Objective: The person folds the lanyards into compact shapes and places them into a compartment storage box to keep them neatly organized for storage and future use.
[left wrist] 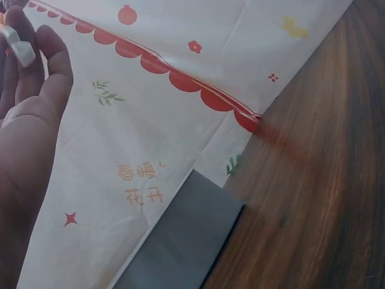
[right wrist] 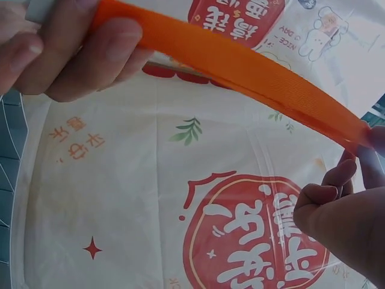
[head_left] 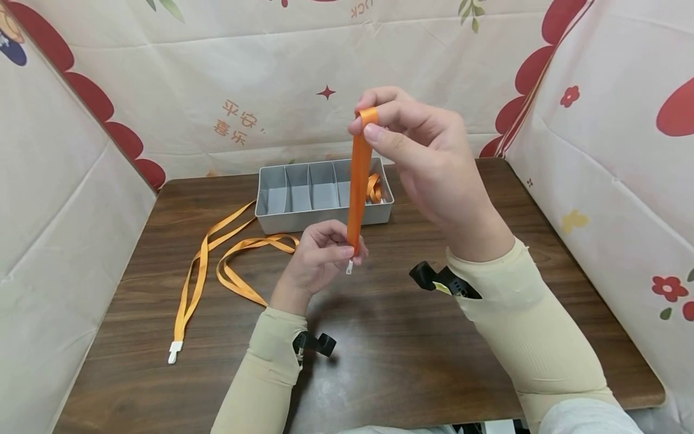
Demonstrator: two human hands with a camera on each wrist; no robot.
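Note:
An orange lanyard (head_left: 359, 187) is stretched nearly upright between my two hands, above the table. My right hand (head_left: 434, 150) pinches its looped top end between thumb and fingers. Lower down, my left hand (head_left: 320, 253) pinches the bottom end, where a small white clip (head_left: 349, 266) sticks out below the fingers. The left wrist view shows the same white clip (left wrist: 23, 51) by the fingertips. In the right wrist view the strap (right wrist: 252, 69) looks flat and layered, running from one hand to the other.
Behind my hands stands a grey divided box (head_left: 287, 222); a coiled orange lanyard (head_left: 374, 188) lies in its rightmost compartment. Left of it, a lanyard (head_left: 203, 259) with a white clip and another looped one (head_left: 233, 280) lie on the wooden table (head_left: 406, 361). Printed cloth (head_left: 434, 54) walls the table.

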